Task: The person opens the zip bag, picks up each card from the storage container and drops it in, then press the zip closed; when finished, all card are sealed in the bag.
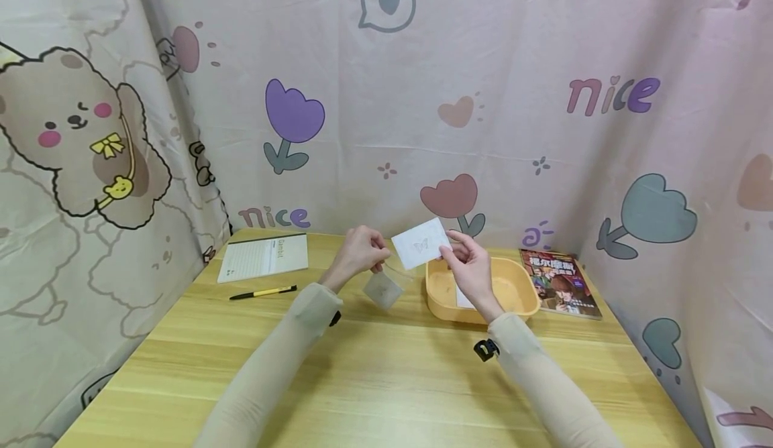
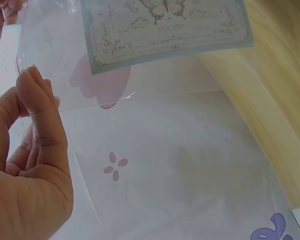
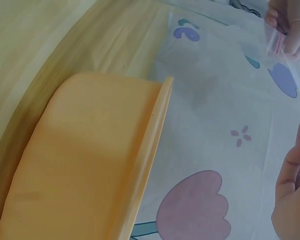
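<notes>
Between its thumb and fingers, my left hand point(image 1: 360, 252) pinches the top edge of a clear zip bag point(image 2: 65, 85) with a red strip along its opening. Inside the bag hangs a pale card point(image 2: 165, 37) with a butterfly print and blue-grey border. My right hand point(image 1: 472, 272) holds a white card point(image 1: 421, 243) by its right edge, tilted, with a small faint drawing facing me. That hand is over the left part of a yellow-orange plastic basin point(image 1: 516, 284). Both hands are raised above the table, with the white card between them.
A white piece point(image 1: 464, 299) lies in the basin, partly behind my right wrist. Right of the basin is a colourful comic-style book point(image 1: 561, 284). On the left are a notebook point(image 1: 264, 258) and a yellow-black pen point(image 1: 263, 293). A printed curtain point(image 1: 374, 99) stands behind the table point(image 1: 386, 374).
</notes>
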The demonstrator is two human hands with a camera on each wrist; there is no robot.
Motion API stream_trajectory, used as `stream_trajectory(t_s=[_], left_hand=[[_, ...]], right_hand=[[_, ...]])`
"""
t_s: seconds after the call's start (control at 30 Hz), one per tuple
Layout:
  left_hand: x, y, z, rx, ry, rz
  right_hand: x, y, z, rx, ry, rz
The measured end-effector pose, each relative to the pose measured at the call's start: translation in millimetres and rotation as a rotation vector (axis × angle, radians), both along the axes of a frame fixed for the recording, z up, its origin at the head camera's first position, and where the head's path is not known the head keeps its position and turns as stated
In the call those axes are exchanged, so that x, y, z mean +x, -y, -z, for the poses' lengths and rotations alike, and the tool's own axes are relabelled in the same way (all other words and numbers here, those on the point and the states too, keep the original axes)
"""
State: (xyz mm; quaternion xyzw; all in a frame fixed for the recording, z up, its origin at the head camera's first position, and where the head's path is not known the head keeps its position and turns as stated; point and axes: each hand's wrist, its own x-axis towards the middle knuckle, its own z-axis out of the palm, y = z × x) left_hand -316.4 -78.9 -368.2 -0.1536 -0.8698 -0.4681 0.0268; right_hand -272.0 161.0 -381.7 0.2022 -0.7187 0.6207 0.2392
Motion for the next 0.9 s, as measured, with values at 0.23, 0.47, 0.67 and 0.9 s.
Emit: stream_trajectory(t_s=[0.23,0.47,0.67,0.9], left_hand=[[1.1,-0.3,-0.9,-0.005,-0.001,0.011],[1.6,-0.5,-2.5,0.004,-0.013,-0.006],[1.3,-1.6,-2.6,-0.002,-0.019,-0.012],[0.7,-4.6,-3.0,0.016,-0.032,0.002]], right_hand=[[2.4,0.6,-0.3,0.013,0.032,-0.005],[5.7,3.1,-0.1,0.113,-0.018,0.026],[8.5,8.1,-1.2,0.218,-0.121,0.075],[5.3,16.2,3.2,0.276,-0.149,0.073]])
